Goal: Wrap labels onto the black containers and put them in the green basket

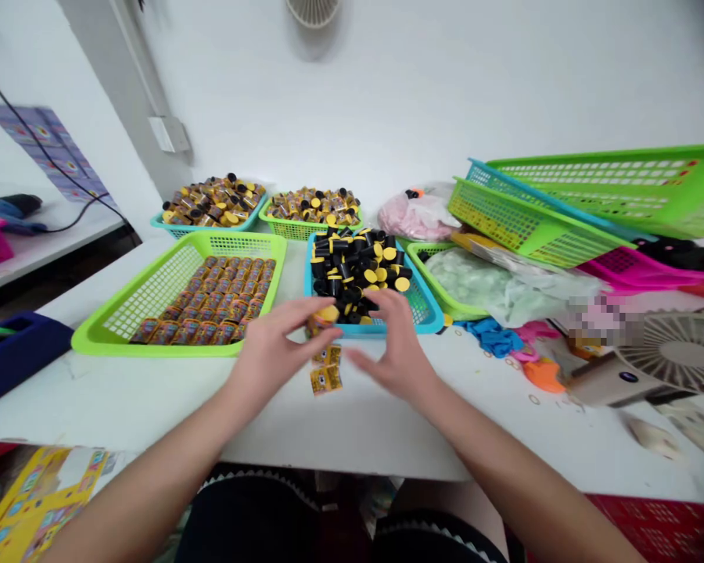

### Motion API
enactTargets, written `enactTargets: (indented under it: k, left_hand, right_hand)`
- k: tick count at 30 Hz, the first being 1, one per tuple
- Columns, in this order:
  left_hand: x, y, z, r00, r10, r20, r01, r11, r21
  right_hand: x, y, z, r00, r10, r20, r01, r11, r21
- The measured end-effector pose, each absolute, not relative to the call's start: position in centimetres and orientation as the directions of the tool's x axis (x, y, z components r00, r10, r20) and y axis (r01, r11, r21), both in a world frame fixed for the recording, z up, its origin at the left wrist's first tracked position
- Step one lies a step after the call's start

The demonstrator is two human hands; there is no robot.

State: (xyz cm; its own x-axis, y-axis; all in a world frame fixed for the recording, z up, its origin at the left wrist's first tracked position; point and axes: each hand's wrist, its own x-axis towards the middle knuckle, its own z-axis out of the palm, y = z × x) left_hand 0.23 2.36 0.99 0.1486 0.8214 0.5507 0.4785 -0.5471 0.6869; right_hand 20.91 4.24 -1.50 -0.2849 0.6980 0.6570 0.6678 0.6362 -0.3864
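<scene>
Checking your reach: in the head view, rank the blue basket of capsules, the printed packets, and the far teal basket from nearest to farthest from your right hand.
From the right hand:
1. Blue basket, just ahead.
2. Printed packets, to its left on the table.
3. Far teal basket, back left.

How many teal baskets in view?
3: back-left teal basket of packaged capsules, centre teal basket of black-and-yellow capsules, and tilted teal basket in the stack at right. More may be hidden in that stack.
</scene>
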Motion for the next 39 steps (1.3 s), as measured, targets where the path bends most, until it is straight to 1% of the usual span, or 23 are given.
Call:
enactTargets:
  k: [1, 2, 3, 4, 5, 7, 10, 12, 14, 19, 21, 23, 24, 25, 26, 27, 28, 29, 30, 32, 35, 37, 39]
  left_hand:
    - [-1.3, 2.7, 2.1, 0.108, 0.833, 0.542, 0.512, -0.515, 0.688]
    - [-3.0, 3.3, 3.2, 0.063, 0.851, 0.521, 0.56, -0.463, 0.688]
    - [-4.7, 4.0, 4.2, 0.019, 0.874, 0.486, 0.617, -0.393, 0.682]
    - [-6.4, 5.0, 4.9, -0.019, 0.899, 0.437, 0.676, -0.311, 0.669]
    - [-8.0, 6.2, 5.5, -0.043, 0.925, 0.378, 0.725, -0.231, 0.649]
    - [-10.7, 8.6, 5.9, -0.022, 0.976, 0.216, 0.807, -0.111, 0.58]
    - [-13.1, 11.6, 5.4, 0.042, 0.999, -0.001, 0.922, -0.038, 0.385]
    - [-13.8, 12.6, 4.8, 0.052, 0.995, -0.086, 0.956, -0.025, 0.292]
    - [-14.1, 12.9, 4.3, 0.043, 0.991, -0.127, 0.966, -0.009, 0.257]
    - [-14.2, 12.1, 3.9, 0.024, 0.987, -0.16, 0.986, 0.003, 0.165]
    - [-13.7, 11.5, 3.9, 0.001, 0.994, -0.106, 0.991, 0.013, 0.13]
    - [-12.5, 10.0, 3.6, -0.015, 1.0, 0.019, 0.994, 0.013, 0.106]
    - [-11.5, 8.9, 3.2, 0.031, 0.993, 0.111, 0.993, -0.043, 0.109]
    - [-10.3, 7.5, 2.6, 0.128, 0.972, 0.195, 0.982, -0.152, 0.116]
    - [-8.9, 5.9, 1.7, 0.269, 0.923, 0.276, 0.942, -0.311, 0.122]
    - [-7.3, 4.2, 0.5, 0.447, 0.835, 0.32, 0.853, -0.506, 0.129]
    - [-5.6, 2.5, -0.9, 0.607, 0.741, 0.287, 0.738, -0.659, 0.143]
    - [-4.0, 0.8, -2.4, 0.675, 0.702, 0.228, 0.687, -0.71, 0.155]
    - [-2.5, -0.8, -4.0, 0.68, 0.709, 0.187, 0.695, -0.705, 0.14]
    - [-0.4, -3.5, -7.1, 0.683, 0.72, 0.123, 0.717, -0.693, 0.08]
    - [0.5, -6.5, -10.1, 0.704, 0.693, 0.155, 0.704, -0.709, -0.03]
    - [-0.1, -8.2, -10.5, 0.731, 0.651, 0.203, 0.677, -0.73, -0.096]
    - [-1.0, -9.3, -9.6, 0.769, 0.604, 0.208, 0.63, -0.771, -0.094]
  right_hand:
    - [21.2, 5.4, -0.5, -0.252, 0.814, 0.523, 0.72, 0.519, -0.461]
    - [21.4, 6.7, 0.3, -0.247, 0.923, 0.294, 0.808, 0.364, -0.463]
    - [21.7, 8.1, 1.0, -0.237, 0.971, 0.018, 0.896, 0.225, -0.383]
    - [22.0, 9.6, 1.5, -0.238, 0.965, -0.11, 0.92, 0.187, -0.343]
    - [22.2, 10.9, 1.8, -0.256, 0.949, -0.182, 0.927, 0.189, -0.323]
    - [22.5, 13.0, 1.9, -0.305, 0.911, -0.277, 0.929, 0.22, -0.299]
    - [22.8, 14.5, 1.2, -0.339, 0.882, -0.327, 0.93, 0.262, -0.257]
    - [23.1, 14.8, 0.5, -0.345, 0.874, -0.343, 0.932, 0.276, -0.235]
    - [23.4, 14.9, 0.0, -0.348, 0.872, -0.343, 0.933, 0.285, -0.221]
    - [24.0, 14.5, -0.3, -0.315, 0.914, -0.257, 0.942, 0.267, -0.203]
    - [24.5, 14.0, 0.1, -0.28, 0.941, -0.191, 0.948, 0.24, -0.208]
    - [25.2, 13.0, 0.5, -0.243, 0.968, -0.066, 0.947, 0.222, -0.234]
    - [25.6, 12.4, 0.5, -0.227, 0.973, 0.038, 0.935, 0.229, -0.272]
    - [25.9, 11.8, 0.3, -0.2, 0.964, 0.172, 0.911, 0.248, -0.33]
    - [26.3, 11.2, 0.0, -0.158, 0.935, 0.317, 0.874, 0.282, -0.396]
    - [26.6, 10.6, -0.5, -0.102, 0.884, 0.456, 0.829, 0.33, -0.453]
    - [26.8, 10.0, -1.1, -0.044, 0.82, 0.57, 0.786, 0.381, -0.488]
    - [27.0, 9.5, -1.8, 0.0, 0.763, 0.647, 0.756, 0.423, -0.499]
    - [27.2, 9.1, -2.5, 0.028, 0.713, 0.701, 0.743, 0.454, -0.492]
    - [27.6, 8.7, -3.7, 0.028, 0.644, 0.765, 0.747, 0.495, -0.444]
    - [28.0, 8.4, -4.4, -0.022, 0.592, 0.805, 0.763, 0.531, -0.369]
    - [28.1, 8.4, -4.2, -0.062, 0.56, 0.827, 0.772, 0.552, -0.316]
    - [28.1, 8.3, -3.9, -0.08, 0.536, 0.841, 0.78, 0.559, -0.282]
